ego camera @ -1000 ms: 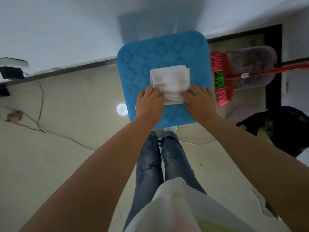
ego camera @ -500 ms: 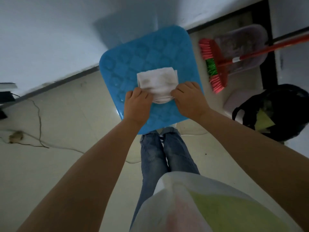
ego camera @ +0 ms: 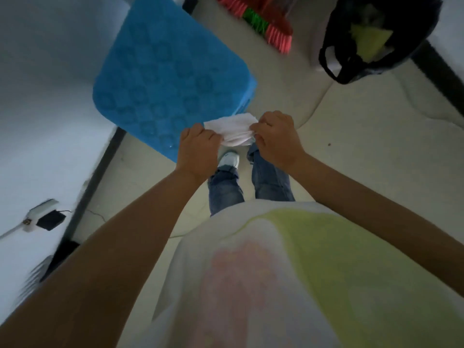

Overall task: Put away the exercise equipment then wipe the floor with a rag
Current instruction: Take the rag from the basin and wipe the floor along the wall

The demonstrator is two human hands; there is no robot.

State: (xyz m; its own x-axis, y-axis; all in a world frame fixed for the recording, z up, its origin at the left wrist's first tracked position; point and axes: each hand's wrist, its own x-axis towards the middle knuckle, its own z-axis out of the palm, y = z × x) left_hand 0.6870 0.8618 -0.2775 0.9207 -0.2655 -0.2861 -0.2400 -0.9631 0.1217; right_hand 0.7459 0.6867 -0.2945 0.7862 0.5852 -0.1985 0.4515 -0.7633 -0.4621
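A folded white rag point(ego camera: 232, 130) hangs between both hands in front of my body, above my feet. My left hand point(ego camera: 198, 149) grips its left end with curled fingers. My right hand point(ego camera: 275, 136) pinches its right end. The rag is off the blue patterned stool point(ego camera: 170, 79), which stands against the white wall at the upper left. Pale floor tiles point(ego camera: 351, 151) lie below.
A red and green broom head point(ego camera: 263, 23) lies on the floor at the top. A black bag point(ego camera: 371, 33) with yellow contents sits at the upper right. A white power strip with a black adapter point(ego camera: 44, 218) lies by the wall at the left.
Both hands lifted the rag off the stool top and pulled it back toward my body. The view swung down and right, so the stool now sits to the upper left.
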